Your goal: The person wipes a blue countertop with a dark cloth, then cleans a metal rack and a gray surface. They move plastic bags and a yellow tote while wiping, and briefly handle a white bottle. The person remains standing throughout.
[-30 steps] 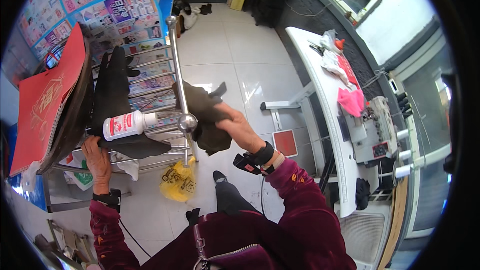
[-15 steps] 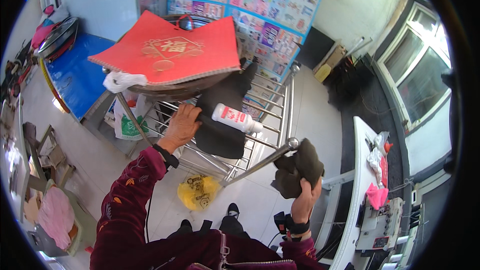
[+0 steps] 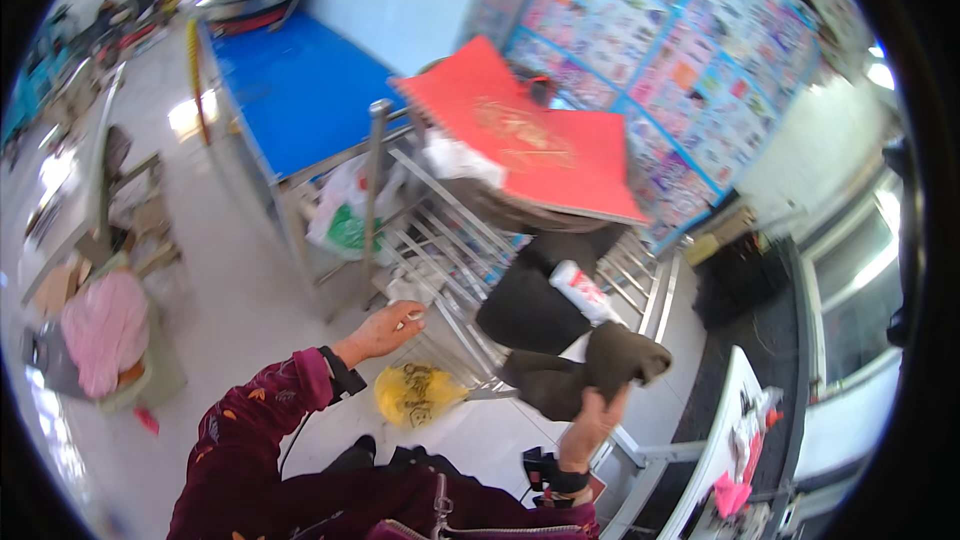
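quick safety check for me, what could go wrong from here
The white bottle lies on its side on the black fabric, so the dark brown cloth in the right hand might brush it and set it rolling. The yellow plastic bag is close to one shoe and could perhaps catch a foot.

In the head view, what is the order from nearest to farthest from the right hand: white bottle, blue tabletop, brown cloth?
1. Brown cloth, in the right hand.
2. White bottle, just beyond the cloth.
3. Blue tabletop, at upper left.
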A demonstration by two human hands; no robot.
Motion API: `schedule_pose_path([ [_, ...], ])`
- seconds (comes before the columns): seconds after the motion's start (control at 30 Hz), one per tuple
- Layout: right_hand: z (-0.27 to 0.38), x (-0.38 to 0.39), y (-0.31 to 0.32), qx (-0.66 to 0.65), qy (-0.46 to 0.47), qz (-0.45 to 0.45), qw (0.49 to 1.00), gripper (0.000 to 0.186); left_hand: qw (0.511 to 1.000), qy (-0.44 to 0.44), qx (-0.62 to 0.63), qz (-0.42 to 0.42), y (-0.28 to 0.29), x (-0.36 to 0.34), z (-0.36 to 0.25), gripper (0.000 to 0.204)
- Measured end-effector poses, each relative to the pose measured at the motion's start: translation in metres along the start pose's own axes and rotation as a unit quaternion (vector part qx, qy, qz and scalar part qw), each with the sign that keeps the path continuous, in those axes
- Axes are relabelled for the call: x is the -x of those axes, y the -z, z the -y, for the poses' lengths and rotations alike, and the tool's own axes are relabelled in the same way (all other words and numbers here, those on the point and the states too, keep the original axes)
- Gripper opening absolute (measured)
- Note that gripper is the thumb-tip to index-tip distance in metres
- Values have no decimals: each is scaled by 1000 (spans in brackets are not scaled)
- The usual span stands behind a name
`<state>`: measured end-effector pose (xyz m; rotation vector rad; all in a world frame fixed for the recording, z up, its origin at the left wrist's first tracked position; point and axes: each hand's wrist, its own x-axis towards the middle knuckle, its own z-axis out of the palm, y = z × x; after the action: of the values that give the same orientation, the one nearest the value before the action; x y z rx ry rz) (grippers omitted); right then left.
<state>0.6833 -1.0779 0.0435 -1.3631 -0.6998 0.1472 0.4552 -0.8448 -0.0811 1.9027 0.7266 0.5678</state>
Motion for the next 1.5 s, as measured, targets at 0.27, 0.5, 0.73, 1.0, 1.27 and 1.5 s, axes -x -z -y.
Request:
schedule_pose_path([
  [0.27, 32, -126, 116, -125, 43, -288, 949, 41, 967, 237, 92, -13, 6, 112, 59, 32],
  [0.5, 18, -99, 135, -132, 95, -230, 959, 37, 962, 243, 124, -9, -29, 130, 46, 34],
  [0.73, -15, 7, 5, -120, -206, 233, 943, 53, 934, 206, 287, 53, -36, 107, -21, 51],
  [1.0, -52, 91, -172, -73, -312, 553, 769, 48, 842, 240, 482, -46, 27, 154, 0, 65],
  [1.27, -68, 157, -312, -5, -289, 602, 744, 46, 815, 246, 499, -163, 123, 190, 72, 67],
  [1.5, -64, 150, -387, -25, -238, 565, 790, 41, 833, 114, 455, -293, 197, 137, 79, 59],
])
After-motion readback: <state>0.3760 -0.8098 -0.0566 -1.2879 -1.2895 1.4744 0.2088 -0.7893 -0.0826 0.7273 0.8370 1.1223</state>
